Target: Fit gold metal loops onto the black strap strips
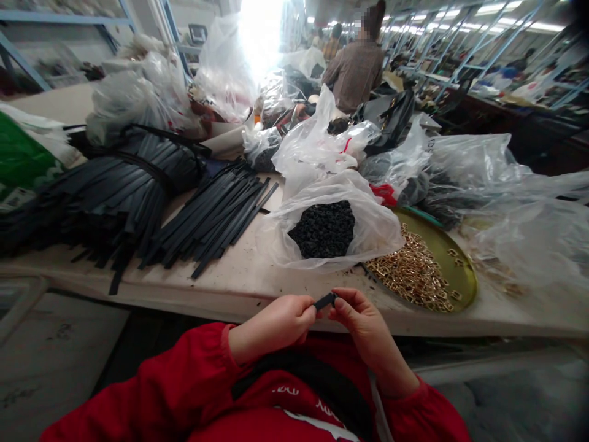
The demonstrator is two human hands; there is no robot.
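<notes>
A dark flat strap stretches between my two hands, just in front of the table's near edge. My left hand is closed around it, thumb on top. The fingers of my right hand pinch its other end, where a small dark piece shows that is too small to make out. Beyond my hands stands an open clear plastic bag full of small black pieces. On the right, a round gold-coloured tray carries a heap of small gold metal buckles.
Loose dark straps lie left of the bag, beside a thick tied bundle of straps. Plastic bags crowd the back of the table. Farther off, a person in a brown jacket faces away, near blue metal racks.
</notes>
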